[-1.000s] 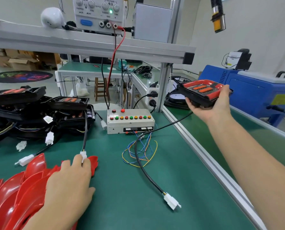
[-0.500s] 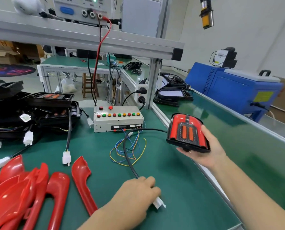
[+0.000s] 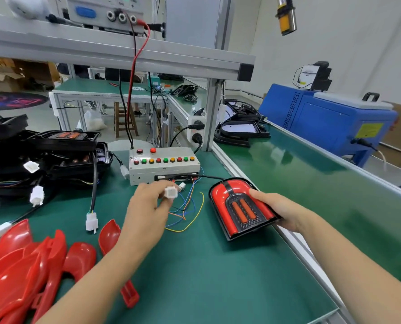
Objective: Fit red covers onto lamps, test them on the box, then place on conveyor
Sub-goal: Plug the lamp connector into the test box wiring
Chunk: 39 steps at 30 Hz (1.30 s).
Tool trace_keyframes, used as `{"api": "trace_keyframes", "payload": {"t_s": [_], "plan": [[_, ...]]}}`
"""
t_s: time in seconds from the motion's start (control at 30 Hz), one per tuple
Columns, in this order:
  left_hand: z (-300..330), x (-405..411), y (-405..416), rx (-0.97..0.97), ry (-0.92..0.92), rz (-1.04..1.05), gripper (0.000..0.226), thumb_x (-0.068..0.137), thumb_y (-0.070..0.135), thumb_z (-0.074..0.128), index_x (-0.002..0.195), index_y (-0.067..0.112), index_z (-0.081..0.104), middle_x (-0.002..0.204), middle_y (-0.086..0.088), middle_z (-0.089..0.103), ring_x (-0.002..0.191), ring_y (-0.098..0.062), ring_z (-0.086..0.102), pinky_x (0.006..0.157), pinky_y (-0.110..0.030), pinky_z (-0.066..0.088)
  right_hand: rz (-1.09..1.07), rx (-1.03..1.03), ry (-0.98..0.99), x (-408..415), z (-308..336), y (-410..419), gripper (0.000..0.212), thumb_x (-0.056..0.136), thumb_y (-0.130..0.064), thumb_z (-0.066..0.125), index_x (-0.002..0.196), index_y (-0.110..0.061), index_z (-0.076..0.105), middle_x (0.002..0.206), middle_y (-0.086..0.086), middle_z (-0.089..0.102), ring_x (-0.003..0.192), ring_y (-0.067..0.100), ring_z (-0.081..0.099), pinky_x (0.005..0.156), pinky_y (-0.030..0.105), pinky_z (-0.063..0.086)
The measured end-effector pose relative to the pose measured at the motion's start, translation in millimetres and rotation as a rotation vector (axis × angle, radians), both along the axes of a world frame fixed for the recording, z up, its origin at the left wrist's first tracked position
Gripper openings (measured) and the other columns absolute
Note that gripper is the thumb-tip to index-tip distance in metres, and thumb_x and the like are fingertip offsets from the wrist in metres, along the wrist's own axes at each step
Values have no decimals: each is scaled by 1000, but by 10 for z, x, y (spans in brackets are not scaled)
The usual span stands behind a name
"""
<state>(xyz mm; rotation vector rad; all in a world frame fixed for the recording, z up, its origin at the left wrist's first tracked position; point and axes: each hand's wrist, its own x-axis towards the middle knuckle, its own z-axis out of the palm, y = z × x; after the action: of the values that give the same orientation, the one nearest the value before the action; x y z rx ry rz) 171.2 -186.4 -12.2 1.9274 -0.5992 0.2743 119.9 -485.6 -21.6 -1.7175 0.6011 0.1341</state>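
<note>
Gleaming red-covered lamp (image 3: 240,208), seemingly unlit

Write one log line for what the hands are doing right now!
left hand: pinches white connector | right hand: holds lamp | test box: not plugged

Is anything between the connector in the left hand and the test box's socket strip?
Nothing solid: the left hand pinches the white connector just short of the test box; only loose coloured wires lie nearby.
</note>
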Motion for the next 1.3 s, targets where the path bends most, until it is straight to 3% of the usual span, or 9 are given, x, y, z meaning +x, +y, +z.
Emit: {"api": "trace_keyframes", "payload": {"t_s": [0.13, 0.33, 0.47, 0.6, 0.73, 0.8, 1.0, 1.2, 1.3], "plan": [[-13, 50, -63, -85, 131, -38, 15, 93, 18, 58, 87, 32, 58, 93, -2, 68, 93, -24, 59, 84, -36, 45, 47, -475, -16, 59, 52, 45, 47, 94, -49, 56, 99, -4, 70, 84, 9, 76, 70, 19, 69, 69, 29, 55], [27, 16, -202, -193, 208, -122, 16, 89, 10, 63, 83, 25, 62, 82, 2, 70, 70, -4, 58, 61, -8, 43, 54, -981, 54, 104, 29, 143, 52, 98, -52, 42, 80, -7, 57, 83, 9, 64, 77, 27, 57, 66, 32, 42], [51, 9, -288, -206, 203, -137, 21, 89, 5, 61, 80, 23, 62, 75, 0, 65, 59, 0, 48, 51, -8, 39, 37, -995, 80, 146, 4, 203, 47, 101, -47, 38, 81, -8, 53, 85, 9, 60, 79, 28, 55, 64, 32, 39], [58, -15, -336, -184, 185, -154, 16, 89, 7, 63, 81, 21, 64, 73, 8, 63, 60, 4, 48, 58, -7, 38, 30, -898, 73, 178, -24, 296, 45, 101, -46, 39, 77, -9, 49, 86, 10, 58, 78, 28, 53, 66, 32, 39], [43, 3, -343, -152, 180, -126, 15, 88, 9, 64, 81, 22, 65, 66, 11, 58, 57, 1, 44, 56, -10, 37, 11, -1093, 94, 138, 36, 416, 42, 102, -44, 34, 98, -7, 54, 108, 14, 61, 91, 30, 54, 76, 35, 42], [41, 18, -345, -146, 176, -103, 15, 88, 12, 65, 80, 24, 66, 62, 12, 55, 56, 0, 42, 55, -10, 36, -7, -1240, -61, 124, 91, 518, 36, 102, -36, 36, 114, -9, 57, 122, 12, 58, 108, 31, 53, 88, 38, 39], [63, 39, -389, -184, 197, -62, 19, 85, 13, 69, 77, 30, 67, 58, 18, 61, 56, 3, 49, 57, -11, 40, 272, -736, -649, 35, 229, 1041, 41, 97, -16, 57, 138, -15, 52, 137, 2, 54, 128, 13, 47, 109, 21, 30], [97, 32, -397, -229, 192, -98, 17, 84, 18, 70, 83, 34, 72, 76, 5, 73, 78, -16, 67, 73, -29, 53, 187, -377, -828, 71, 215, 1359, 26, 94, -16, 61, 120, -14, 66, 120, -6, 65, 112, -1, 57, 98, 16, 40], [76, 128, -356, -315, 247, -61, 28, 83, 10, 69, 96, 34, 67, 80, 2, 72, 74, -10, 65, 71, -16, 50, 39, -246, -901, 134, 295, 1327, 11, 96, -12, 57, 101, -10, 67, 101, -10, 68, 96, 2, 60, 91, 17, 43]]}}
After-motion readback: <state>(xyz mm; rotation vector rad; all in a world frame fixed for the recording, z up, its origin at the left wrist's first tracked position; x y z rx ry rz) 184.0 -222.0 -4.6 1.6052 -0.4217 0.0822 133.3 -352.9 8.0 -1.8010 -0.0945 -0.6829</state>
